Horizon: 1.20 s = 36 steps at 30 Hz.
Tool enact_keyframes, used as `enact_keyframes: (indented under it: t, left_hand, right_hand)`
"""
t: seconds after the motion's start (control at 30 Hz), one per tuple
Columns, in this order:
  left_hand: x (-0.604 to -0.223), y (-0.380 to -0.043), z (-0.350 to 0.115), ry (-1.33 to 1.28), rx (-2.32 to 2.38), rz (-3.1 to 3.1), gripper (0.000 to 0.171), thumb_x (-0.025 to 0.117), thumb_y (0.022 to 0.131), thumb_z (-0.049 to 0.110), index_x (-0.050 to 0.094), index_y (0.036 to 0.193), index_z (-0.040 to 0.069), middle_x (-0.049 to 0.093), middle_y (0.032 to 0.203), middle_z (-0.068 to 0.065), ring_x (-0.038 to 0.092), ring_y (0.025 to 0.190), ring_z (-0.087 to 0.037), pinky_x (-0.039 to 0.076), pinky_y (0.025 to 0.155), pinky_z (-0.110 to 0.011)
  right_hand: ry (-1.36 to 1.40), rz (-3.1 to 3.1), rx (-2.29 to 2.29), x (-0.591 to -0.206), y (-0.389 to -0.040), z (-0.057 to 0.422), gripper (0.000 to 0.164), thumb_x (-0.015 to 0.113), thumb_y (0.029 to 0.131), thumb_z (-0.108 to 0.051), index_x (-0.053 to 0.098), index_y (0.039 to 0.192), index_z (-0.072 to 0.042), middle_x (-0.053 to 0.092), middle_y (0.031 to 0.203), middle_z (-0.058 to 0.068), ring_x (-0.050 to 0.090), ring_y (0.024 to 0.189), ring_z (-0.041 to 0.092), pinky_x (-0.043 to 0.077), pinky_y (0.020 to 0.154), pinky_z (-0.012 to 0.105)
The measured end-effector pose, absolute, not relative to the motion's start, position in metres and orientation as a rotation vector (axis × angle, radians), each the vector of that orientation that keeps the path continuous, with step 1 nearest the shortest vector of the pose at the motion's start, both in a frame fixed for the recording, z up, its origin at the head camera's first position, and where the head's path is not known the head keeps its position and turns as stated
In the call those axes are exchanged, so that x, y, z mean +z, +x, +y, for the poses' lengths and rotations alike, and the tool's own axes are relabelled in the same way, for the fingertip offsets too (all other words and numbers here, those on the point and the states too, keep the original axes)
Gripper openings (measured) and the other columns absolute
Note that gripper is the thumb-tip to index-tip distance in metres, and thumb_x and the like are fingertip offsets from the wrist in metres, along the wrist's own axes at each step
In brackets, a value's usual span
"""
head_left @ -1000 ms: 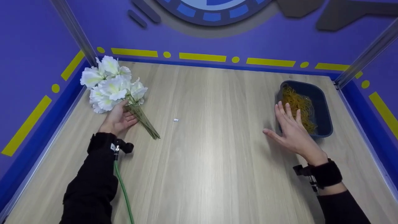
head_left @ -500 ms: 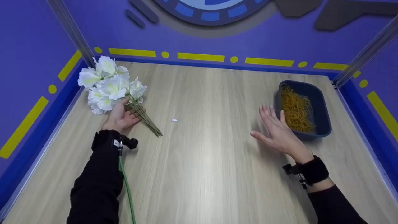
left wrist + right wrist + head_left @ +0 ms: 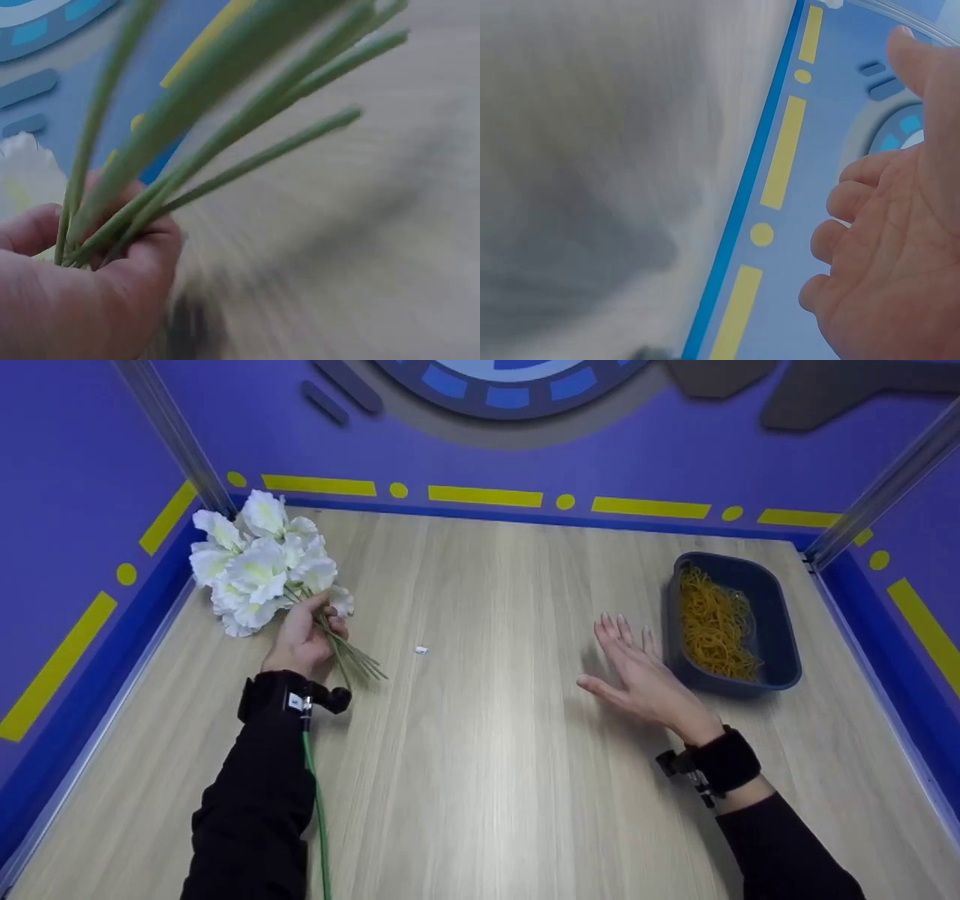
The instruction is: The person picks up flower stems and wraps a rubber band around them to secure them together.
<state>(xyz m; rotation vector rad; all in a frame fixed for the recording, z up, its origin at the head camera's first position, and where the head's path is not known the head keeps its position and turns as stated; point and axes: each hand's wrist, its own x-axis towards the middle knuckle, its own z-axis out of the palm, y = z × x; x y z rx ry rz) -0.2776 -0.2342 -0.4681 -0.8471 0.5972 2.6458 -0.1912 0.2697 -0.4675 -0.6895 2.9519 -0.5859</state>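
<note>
My left hand (image 3: 301, 637) grips a bunch of white artificial flowers (image 3: 259, 566) by the stems, just below the blooms, at the back left of the table. In the left wrist view the green stems (image 3: 247, 124) fan out from between my curled fingers, and a shadow falls on the wood beneath. My right hand (image 3: 645, 682) hovers over the table at the right, fingers extended and thumb apart, holding nothing. Beside it stands a dark blue-grey bin (image 3: 784, 645) with a heap of yellow-brown rubber bands (image 3: 712, 622) inside.
A tiny white scrap (image 3: 421, 649) lies on the wooden table (image 3: 495, 735) between the hands. Blue walls (image 3: 487, 457) with yellow marks close off the back and both sides. A green cable (image 3: 321, 825) runs along the left sleeve.
My left fingers have closed round the stems, and the bunch has shifted and turned slightly. My right hand has moved left, away from the bin. The bin stays put.
</note>
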Motion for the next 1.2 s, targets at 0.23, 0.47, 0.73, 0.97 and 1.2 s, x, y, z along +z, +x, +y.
enact_keyframes:
  t: [0.23, 0.47, 0.73, 0.97, 1.2]
  left_hand:
    - [-0.462, -0.28, -0.217, -0.681, 2.71, 0.495, 0.04, 0.053, 0.107, 0.026, 0.038, 0.073, 0.012, 0.035, 0.057, 0.002, 0.03, 0.042, -0.008, 0.022, 0.037, -0.016]
    - [-0.46, -0.277, -0.198, -0.635, 2.746, 0.496, 0.051, 0.043, 0.106, 0.021, 0.027, 0.057, 0.017, 0.025, 0.046, 0.006, 0.017, 0.04, -0.005, 0.01, 0.041, -0.018]
    - [-0.458, -0.268, -0.157, -0.625, 2.901, 0.594, 0.054, 0.045, 0.104, 0.019, 0.023, 0.054, 0.019, 0.023, 0.044, 0.008, 0.021, 0.034, -0.006, 0.014, 0.034, -0.02]
    - [-0.457, -0.25, -0.111, -0.495, 2.965, 0.678, 0.052, 0.045, 0.104, 0.017, 0.022, 0.057, 0.02, 0.021, 0.046, 0.009, 0.022, 0.035, -0.005, 0.016, 0.034, -0.019]
    - [-0.449, -0.236, -0.078, -0.347, 3.013, 0.667, 0.05, 0.045, 0.103, 0.017, 0.019, 0.061, 0.02, 0.018, 0.05, 0.01, 0.024, 0.034, -0.002, 0.014, 0.035, -0.018]
  right_hand:
    - [-0.701, 2.898, -0.637, -0.47, -0.191, 0.254, 0.094, 0.052, 0.099, -0.062, 0.012, 0.16, -0.002, 0.004, 0.166, 0.018, -0.001, 0.153, 0.034, -0.004, 0.12, 0.059]
    - [-0.738, 2.858, -0.66, -0.475, -0.191, 0.239, 0.095, 0.051, 0.099, -0.062, 0.013, 0.159, 0.0, 0.007, 0.165, 0.022, 0.003, 0.153, 0.04, -0.002, 0.119, 0.062]
    - [-0.702, 2.788, -0.7, -0.463, -0.185, 0.212, 0.1, 0.049, 0.096, -0.07, 0.012, 0.159, -0.001, 0.007, 0.166, 0.019, 0.005, 0.154, 0.035, 0.004, 0.122, 0.056]
    - [-0.715, 2.711, -0.734, -0.448, -0.177, 0.182, 0.102, 0.055, 0.094, -0.068, 0.019, 0.158, 0.002, 0.012, 0.165, 0.021, 0.012, 0.153, 0.035, 0.011, 0.122, 0.053]
    - [-0.792, 2.687, -0.741, -0.434, -0.162, 0.156, 0.102, 0.053, 0.093, -0.072, 0.025, 0.157, 0.001, 0.017, 0.164, 0.02, 0.019, 0.152, 0.034, 0.016, 0.122, 0.048]
